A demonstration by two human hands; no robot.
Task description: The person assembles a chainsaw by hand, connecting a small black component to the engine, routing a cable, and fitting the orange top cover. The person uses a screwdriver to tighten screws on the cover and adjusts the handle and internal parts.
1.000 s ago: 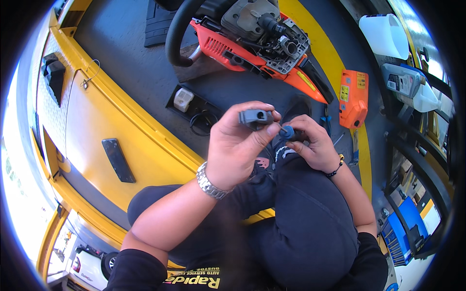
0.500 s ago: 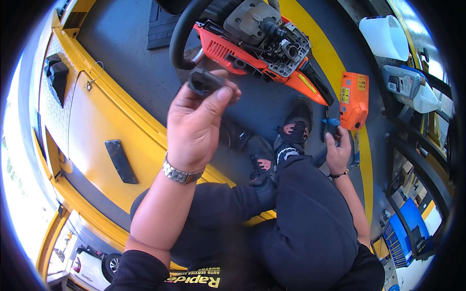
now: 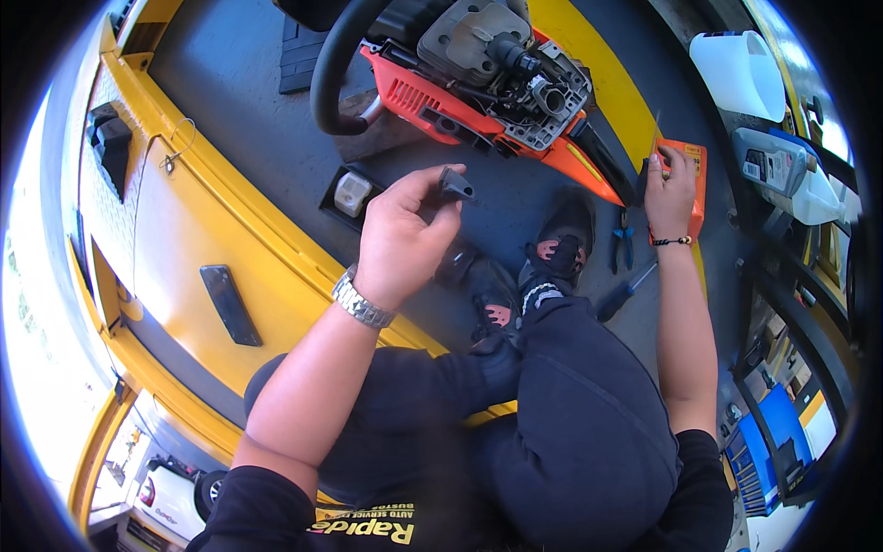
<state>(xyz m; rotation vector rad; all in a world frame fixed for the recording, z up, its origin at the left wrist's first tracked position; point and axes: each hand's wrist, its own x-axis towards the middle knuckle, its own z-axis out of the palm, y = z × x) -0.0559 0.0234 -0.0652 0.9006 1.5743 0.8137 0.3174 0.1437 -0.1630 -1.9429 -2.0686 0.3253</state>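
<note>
My left hand (image 3: 409,230) pinches a small black hollow part (image 3: 455,187), rubber or plastic, between thumb and fingers, above the floor. My right hand (image 3: 670,198) is closed on a slim tool with a thin metal shaft (image 3: 658,133) pointing away from me; its grip is mostly hidden by the fingers. Under that hand lies an orange cover (image 3: 696,175). An orange chainsaw (image 3: 432,109) with its engine exposed rests on the floor ahead. Blue-handled pliers (image 3: 623,241) and a screwdriver (image 3: 627,293) lie near my right forearm.
Left of me runs a yellow metal frame (image 3: 184,212) with a dark phone (image 3: 230,304) on it. A black tray (image 3: 342,204) holding a pale metal part sits beyond my left hand. White containers (image 3: 739,75) and a black rack (image 3: 782,267) stand at the right.
My right hand has left the pliers on the floor and moved up to the orange cover, now with a thin tool in it. My left hand moved right and slightly nearer, uncovering the tray.
</note>
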